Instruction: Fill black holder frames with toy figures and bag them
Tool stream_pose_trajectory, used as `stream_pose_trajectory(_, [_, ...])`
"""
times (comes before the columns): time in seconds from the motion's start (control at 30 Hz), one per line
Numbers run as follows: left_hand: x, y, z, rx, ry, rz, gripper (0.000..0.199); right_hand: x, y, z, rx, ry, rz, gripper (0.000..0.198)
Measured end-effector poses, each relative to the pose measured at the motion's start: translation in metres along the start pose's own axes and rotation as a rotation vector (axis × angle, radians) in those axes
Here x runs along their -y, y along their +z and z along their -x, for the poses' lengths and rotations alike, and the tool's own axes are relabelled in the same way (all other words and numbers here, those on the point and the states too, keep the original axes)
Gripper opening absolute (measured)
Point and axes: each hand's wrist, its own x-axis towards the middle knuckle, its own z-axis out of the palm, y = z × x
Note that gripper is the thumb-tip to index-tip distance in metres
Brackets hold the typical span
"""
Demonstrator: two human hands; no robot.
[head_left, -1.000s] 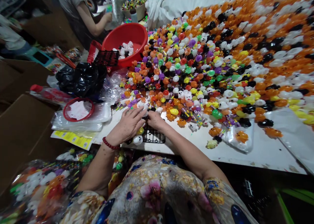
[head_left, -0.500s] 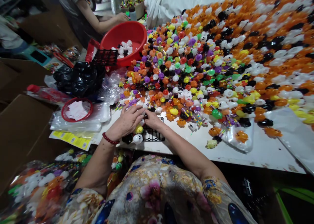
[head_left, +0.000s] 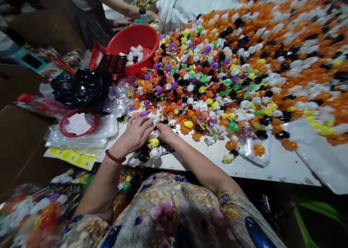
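On the near edge of the white table, my left hand (head_left: 136, 133) is closed, its fingers bent over the near toys, with a dark red bead bracelet (head_left: 115, 156) on the wrist. My right hand (head_left: 165, 133) is closed beside it, fingertips curled in close to the left ones. What each hand grips is hidden; something small and white shows between the fingertips. Under and beside the hands lies a black plastic grid rack (head_left: 168, 149). A yellow toy head (head_left: 154, 142), a black one (head_left: 144, 156) and a white one (head_left: 155, 153) sit along its left side.
A heap of colourful small toys (head_left: 190, 85) spreads behind my hands, orange, white and black ones to the right. At left stand a red basin (head_left: 150, 41), a small red basket (head_left: 94, 126), black plastic bags (head_left: 81, 88) and clear bags (head_left: 108, 128). A co-worker's arm (head_left: 119, 3) is beyond.
Another white toy head shows at the near left of the rack. My hands stay close together there. The co-worker's arm has reached further right. The whole view has shifted slightly.
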Motion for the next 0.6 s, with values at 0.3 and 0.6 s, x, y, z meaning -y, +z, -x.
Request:
stream_pose_trajectory(0.3, [-0.087,-0.026,0.035,-0.152,0.298,0.202,0.049,0.009,-0.021,0.035,-0.180,-0.039,0.050,0.010])
stream_pose_trajectory(0.6, [-0.112,0.088,0.068,0.067,0.128,0.170,0.037,-0.044,-0.114,0.116,-0.715,0.324,0.443,0.018])
